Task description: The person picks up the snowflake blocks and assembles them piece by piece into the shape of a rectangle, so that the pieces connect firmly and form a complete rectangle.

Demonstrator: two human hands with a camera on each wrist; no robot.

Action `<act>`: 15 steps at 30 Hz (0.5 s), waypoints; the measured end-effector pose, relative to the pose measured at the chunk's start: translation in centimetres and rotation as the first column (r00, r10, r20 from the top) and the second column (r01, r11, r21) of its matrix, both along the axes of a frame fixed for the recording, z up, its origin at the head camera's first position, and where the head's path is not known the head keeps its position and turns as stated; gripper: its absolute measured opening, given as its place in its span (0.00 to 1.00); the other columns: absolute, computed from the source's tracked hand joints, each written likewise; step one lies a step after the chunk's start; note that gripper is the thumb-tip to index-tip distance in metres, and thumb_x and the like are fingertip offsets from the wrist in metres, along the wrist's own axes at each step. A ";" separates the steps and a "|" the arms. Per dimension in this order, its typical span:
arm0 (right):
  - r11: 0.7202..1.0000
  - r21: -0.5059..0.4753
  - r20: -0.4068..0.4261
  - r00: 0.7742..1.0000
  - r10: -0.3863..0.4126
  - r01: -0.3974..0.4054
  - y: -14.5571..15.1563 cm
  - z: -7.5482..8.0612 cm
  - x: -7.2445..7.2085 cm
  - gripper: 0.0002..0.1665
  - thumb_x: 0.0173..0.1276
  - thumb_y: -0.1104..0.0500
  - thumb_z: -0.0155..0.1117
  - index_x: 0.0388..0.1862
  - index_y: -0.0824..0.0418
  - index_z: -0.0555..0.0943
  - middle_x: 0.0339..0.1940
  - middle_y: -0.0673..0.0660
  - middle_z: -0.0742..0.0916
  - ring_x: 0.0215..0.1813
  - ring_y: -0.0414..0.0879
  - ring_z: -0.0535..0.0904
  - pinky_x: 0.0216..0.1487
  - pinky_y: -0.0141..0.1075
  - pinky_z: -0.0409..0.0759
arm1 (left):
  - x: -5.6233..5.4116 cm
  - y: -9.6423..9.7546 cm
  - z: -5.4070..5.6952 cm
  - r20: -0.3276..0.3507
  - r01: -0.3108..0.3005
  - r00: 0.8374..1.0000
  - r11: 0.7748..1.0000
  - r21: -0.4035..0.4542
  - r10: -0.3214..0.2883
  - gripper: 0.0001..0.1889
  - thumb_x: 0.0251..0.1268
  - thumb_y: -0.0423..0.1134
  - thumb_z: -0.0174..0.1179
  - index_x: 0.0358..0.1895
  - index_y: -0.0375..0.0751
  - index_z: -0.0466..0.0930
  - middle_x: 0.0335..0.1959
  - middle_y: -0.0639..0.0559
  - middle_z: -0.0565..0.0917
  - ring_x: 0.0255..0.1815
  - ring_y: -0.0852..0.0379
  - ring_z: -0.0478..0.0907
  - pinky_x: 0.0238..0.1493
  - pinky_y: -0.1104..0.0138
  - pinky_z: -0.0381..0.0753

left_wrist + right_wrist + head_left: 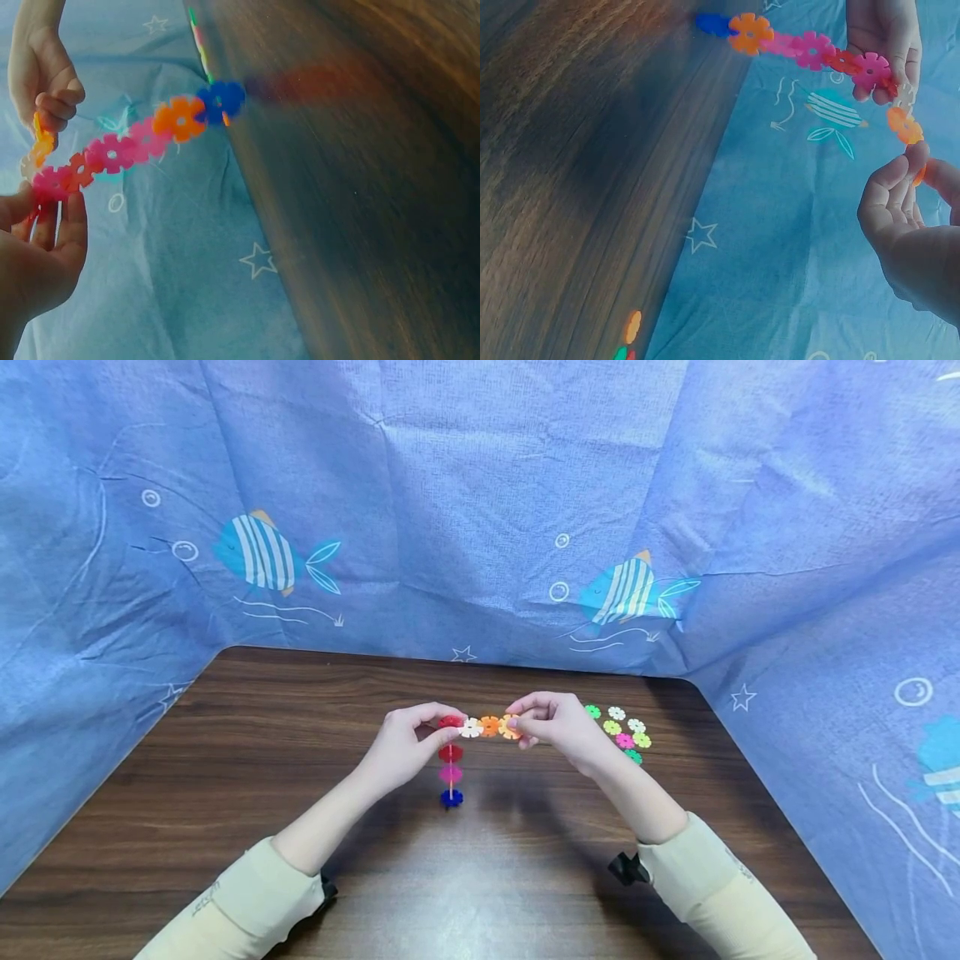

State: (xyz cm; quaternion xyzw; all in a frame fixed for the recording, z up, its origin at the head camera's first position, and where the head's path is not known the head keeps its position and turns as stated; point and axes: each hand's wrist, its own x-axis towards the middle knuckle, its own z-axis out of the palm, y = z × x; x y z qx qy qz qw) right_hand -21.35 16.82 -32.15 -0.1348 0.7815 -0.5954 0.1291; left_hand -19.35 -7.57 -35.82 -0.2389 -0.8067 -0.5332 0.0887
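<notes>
A chain of flower-shaped plastic linking discs is between the two hands. Its upright part runs from a blue disc (221, 103) at the bottom, close over the table, up through orange, pink and red discs. From the top, a short arm with a white disc (471, 727) and an orange disc (489, 726) reaches out to the right. My left hand (401, 743) pinches the red disc (450, 721) at the corner between thumb and fingers. At the arm's far end, a light orange disc (507, 725) is pinched by my right hand (558, 728), whose fingers partly cover it.
Several loose flower discs, green, white, yellow and a pink disc (625, 741), lie on the dark wooden table (300, 710) to the right of the right hand. A blue cloth (480, 527) with printed fish hangs around the table's back and sides.
</notes>
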 end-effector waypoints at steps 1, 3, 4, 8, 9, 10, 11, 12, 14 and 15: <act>1.000 -0.005 0.004 1.000 -0.001 0.001 0.0 0.0 0.0 0.14 0.63 0.67 0.60 0.46 0.73 0.78 0.31 0.54 0.87 0.27 0.43 0.81 0.39 0.43 0.83 | 0.0 0.0 0.0 0.012 0.014 1.000 1.000 -0.006 -0.014 0.08 0.62 0.38 0.63 0.44 0.49 0.84 0.39 0.55 0.86 0.32 0.60 0.81 0.33 0.69 0.80; 1.000 -0.015 0.012 1.000 -0.005 0.006 0.0 -0.1 0.0 0.14 0.64 0.67 0.60 0.46 0.73 0.77 0.30 0.54 0.87 0.26 0.42 0.81 0.37 0.39 0.83 | 0.1 0.1 0.1 0.034 0.050 0.998 0.999 -0.005 -0.049 0.09 0.64 0.37 0.61 0.46 0.49 0.83 0.41 0.54 0.85 0.34 0.60 0.82 0.36 0.67 0.81; 1.000 -0.019 0.015 1.000 -0.007 0.007 0.0 -0.2 0.0 0.14 0.64 0.67 0.60 0.46 0.73 0.77 0.30 0.54 0.87 0.26 0.42 0.81 0.37 0.38 0.83 | 0.1 0.1 0.1 0.045 0.064 0.997 0.998 -0.001 -0.064 0.09 0.64 0.37 0.60 0.47 0.49 0.82 0.40 0.54 0.85 0.34 0.59 0.82 0.35 0.65 0.82; 1.000 -0.025 0.016 1.000 -0.007 0.007 -0.1 -0.3 0.0 0.13 0.64 0.66 0.61 0.46 0.73 0.78 0.29 0.53 0.87 0.26 0.42 0.81 0.38 0.40 0.83 | 0.1 0.4 0.3 0.076 0.090 0.993 0.995 0.032 -0.092 0.09 0.65 0.38 0.60 0.46 0.48 0.83 0.36 0.52 0.85 0.29 0.55 0.82 0.30 0.60 0.83; 1.000 -0.026 0.014 1.000 -0.004 0.005 -0.1 -0.3 0.0 0.13 0.64 0.66 0.61 0.46 0.72 0.78 0.29 0.53 0.87 0.26 0.42 0.81 0.38 0.40 0.83 | 0.0 0.5 0.3 0.085 0.089 0.992 0.995 0.039 -0.092 0.09 0.64 0.38 0.61 0.46 0.48 0.83 0.35 0.52 0.85 0.28 0.54 0.82 0.29 0.60 0.83; 1.000 -0.022 0.010 1.000 -0.003 0.003 -0.1 -0.2 0.0 0.13 0.64 0.66 0.61 0.45 0.72 0.78 0.29 0.54 0.87 0.26 0.42 0.81 0.38 0.41 0.83 | 0.0 0.7 0.3 0.095 0.084 0.992 0.996 0.044 -0.088 0.09 0.63 0.40 0.62 0.45 0.48 0.83 0.33 0.52 0.85 0.27 0.53 0.82 0.28 0.60 0.83; 1.000 -0.018 0.007 1.000 0.001 -0.001 -0.1 -0.2 0.1 0.12 0.64 0.66 0.61 0.45 0.72 0.79 0.29 0.54 0.87 0.26 0.42 0.81 0.39 0.41 0.83 | 0.0 0.8 0.4 0.105 0.076 0.991 0.996 0.045 -0.080 0.09 0.62 0.41 0.63 0.44 0.48 0.83 0.32 0.52 0.85 0.26 0.53 0.82 0.28 0.60 0.83; 1.000 -0.016 0.004 1.000 0.005 -0.005 -0.1 -0.2 0.1 0.12 0.64 0.66 0.61 0.45 0.71 0.79 0.29 0.54 0.87 0.26 0.42 0.81 0.39 0.41 0.83 | -0.1 1.0 0.4 0.114 0.066 0.991 0.997 0.047 -0.071 0.09 0.61 0.42 0.63 0.44 0.48 0.84 0.31 0.52 0.85 0.26 0.52 0.82 0.28 0.60 0.83; 1.000 -0.013 0.004 1.000 0.011 -0.010 -0.2 -0.1 0.2 0.12 0.64 0.65 0.62 0.45 0.71 0.79 0.29 0.54 0.87 0.26 0.43 0.81 0.39 0.41 0.83 | -0.1 1.2 0.5 0.133 0.041 0.990 0.998 0.045 -0.047 0.09 0.60 0.44 0.65 0.42 0.49 0.85 0.29 0.52 0.85 0.25 0.52 0.81 0.26 0.61 0.82; 1.000 -0.012 0.004 1.000 0.015 -0.015 -0.3 -0.1 0.3 0.13 0.64 0.65 0.62 0.45 0.71 0.79 0.29 0.54 0.87 0.26 0.43 0.81 0.39 0.41 0.83 | -0.1 1.3 0.6 0.140 0.030 0.989 0.999 0.044 -0.036 0.09 0.59 0.44 0.66 0.41 0.48 0.85 0.29 0.52 0.85 0.25 0.51 0.81 0.26 0.63 0.82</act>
